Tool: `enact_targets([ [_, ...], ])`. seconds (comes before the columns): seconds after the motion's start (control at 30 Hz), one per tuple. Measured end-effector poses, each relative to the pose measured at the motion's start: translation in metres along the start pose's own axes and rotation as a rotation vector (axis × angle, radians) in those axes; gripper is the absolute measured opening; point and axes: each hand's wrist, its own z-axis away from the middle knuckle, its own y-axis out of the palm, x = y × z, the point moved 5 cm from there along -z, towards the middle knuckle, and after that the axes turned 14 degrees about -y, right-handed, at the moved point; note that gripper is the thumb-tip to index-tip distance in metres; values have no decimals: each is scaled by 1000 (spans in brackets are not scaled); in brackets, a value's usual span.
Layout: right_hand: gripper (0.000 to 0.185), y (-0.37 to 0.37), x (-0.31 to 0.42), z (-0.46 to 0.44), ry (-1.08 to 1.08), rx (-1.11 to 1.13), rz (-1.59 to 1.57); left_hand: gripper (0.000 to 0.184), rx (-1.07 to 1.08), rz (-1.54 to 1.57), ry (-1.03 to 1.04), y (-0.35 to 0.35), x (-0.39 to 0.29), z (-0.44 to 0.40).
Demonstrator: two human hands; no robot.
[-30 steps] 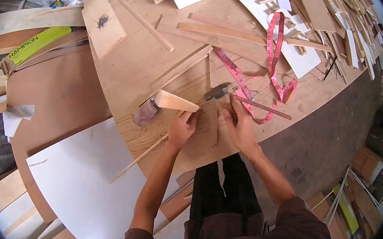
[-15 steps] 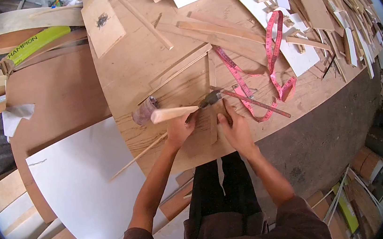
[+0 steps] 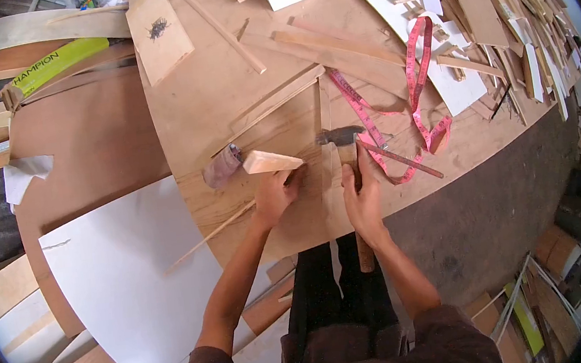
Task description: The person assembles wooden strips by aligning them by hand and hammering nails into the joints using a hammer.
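My right hand (image 3: pixel 364 200) is wrapped round the wooden handle of a hammer (image 3: pixel 341 136), whose dark head lies level above the plywood. My left hand (image 3: pixel 277 199) grips the right end of a short pale wooden block (image 3: pixel 270 162), which points left. Just left of the block a cloudy plastic bottle (image 3: pixel 222 168) lies on its side. A thin stick (image 3: pixel 213 242) runs beneath my left wrist. Beside the hammer head, a reddish rod (image 3: pixel 402 156) lies across a pink measuring tape (image 3: pixel 420 88).
Wood strips (image 3: pixel 271 108) lie farther back on the plywood table (image 3: pixel 224 103). A board with a pile of nails (image 3: pixel 158 29) is at the back left. White panel (image 3: pixel 129 271) sits at lower left. Scrap wood (image 3: pixel 479 13) is heaped at the right.
The hammer has swung from tilted to upright in my right hand, its handle now showing below the hand. The block in my left hand has shifted and turned slightly.
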Motion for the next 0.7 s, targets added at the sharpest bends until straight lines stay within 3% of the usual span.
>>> enact_targets([
  [0.03,53,1,-13,3,4,2,3,19,-22,-13,52,-2,-5,0],
  [0.1,55,12,-12,-2,-437,134,231,18,-12,3,48,-2,-7,-1],
  [0.13,56,9,-22,3,-100,224,91,17,1,16,46,-2,-7,-3],
  [0.27,56,1,-1,-2,-179,29,155,16,16,98,5,-1,-2,-2],
  [0.37,56,-1,-2,7,-156,27,198,15,-5,20,35,-4,-9,-2],
  [0.43,61,5,1,9,-305,206,413,16,10,11,43,-4,-9,-2],
  [0.47,62,-1,-7,11,-125,263,371,16,3,9,50,-4,-8,-5],
  [0.5,62,-1,-1,8,-129,265,369,15,9,14,36,-6,-10,-5],
  [0.57,59,-7,12,9,-206,17,304,15,29,16,17,-6,-8,-3],
  [0.63,59,-4,7,13,-237,-2,316,15,5,57,37,-3,-4,-3],
  [0.7,54,9,-1,12,-205,291,447,22,120,34,-72,0,4,2],
])
